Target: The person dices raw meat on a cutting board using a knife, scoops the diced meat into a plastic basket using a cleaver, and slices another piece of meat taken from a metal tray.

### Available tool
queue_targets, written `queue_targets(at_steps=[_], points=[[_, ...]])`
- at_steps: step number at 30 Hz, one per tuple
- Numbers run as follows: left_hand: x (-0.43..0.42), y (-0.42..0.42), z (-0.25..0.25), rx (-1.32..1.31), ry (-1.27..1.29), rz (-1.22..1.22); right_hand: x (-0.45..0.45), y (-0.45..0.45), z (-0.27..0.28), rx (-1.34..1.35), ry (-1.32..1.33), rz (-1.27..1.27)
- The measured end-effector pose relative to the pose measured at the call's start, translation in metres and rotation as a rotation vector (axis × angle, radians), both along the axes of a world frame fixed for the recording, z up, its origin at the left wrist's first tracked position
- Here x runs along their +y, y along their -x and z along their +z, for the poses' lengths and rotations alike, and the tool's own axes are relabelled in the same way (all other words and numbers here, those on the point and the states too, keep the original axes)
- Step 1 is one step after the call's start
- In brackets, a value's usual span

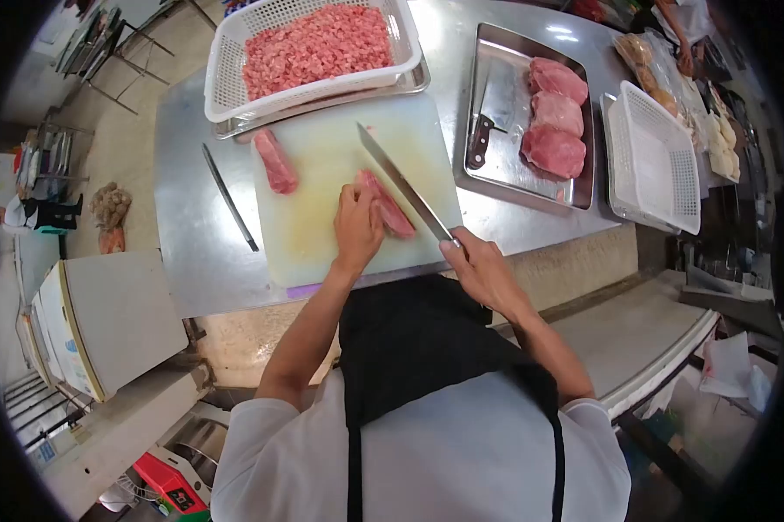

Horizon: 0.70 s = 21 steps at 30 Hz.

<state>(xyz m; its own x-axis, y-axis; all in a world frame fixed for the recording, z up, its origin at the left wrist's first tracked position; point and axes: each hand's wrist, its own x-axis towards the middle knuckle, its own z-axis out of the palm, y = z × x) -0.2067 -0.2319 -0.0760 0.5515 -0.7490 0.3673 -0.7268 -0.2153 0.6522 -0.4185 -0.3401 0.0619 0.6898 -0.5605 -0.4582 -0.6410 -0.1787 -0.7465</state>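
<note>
A strip of raw meat (394,215) lies on the pale cutting board (322,245). The curled fingers of my left hand (358,224) press against its left side. My right hand (479,268) grips the handle of a long knife (407,190). The blade slants up and to the left, just right of the meat strip; whether it touches the strip I cannot tell. Another meat piece (275,163) rests near the board's upper left corner.
A white basket (227,83) of diced meat stands behind the board. To the right, a metal tray (488,177) holds large meat pieces and a cleaver (488,109). Beyond it sits a white basket (657,161). A dark rod (227,198) lies left of the board.
</note>
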Motion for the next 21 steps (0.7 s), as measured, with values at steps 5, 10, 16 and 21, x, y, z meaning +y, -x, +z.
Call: queue_targets(at_steps=[5,10,16,21], points=[[-0.006,-0.004,-0.001,0.023,-0.075,-0.020,0.032,-0.001,0.005,-0.021,0.075,0.021],[-0.002,-0.008,-0.011,0.097,-0.035,-0.067,0.037,-0.013,0.029,0.115,0.014,0.024],[-0.006,-0.009,-0.022,0.172,0.041,-0.091,0.023,-0.027,0.002,0.080,0.003,0.075],[-0.006,-0.011,-0.020,0.184,0.080,-0.108,0.017,-0.073,-0.044,0.082,0.167,0.109]])
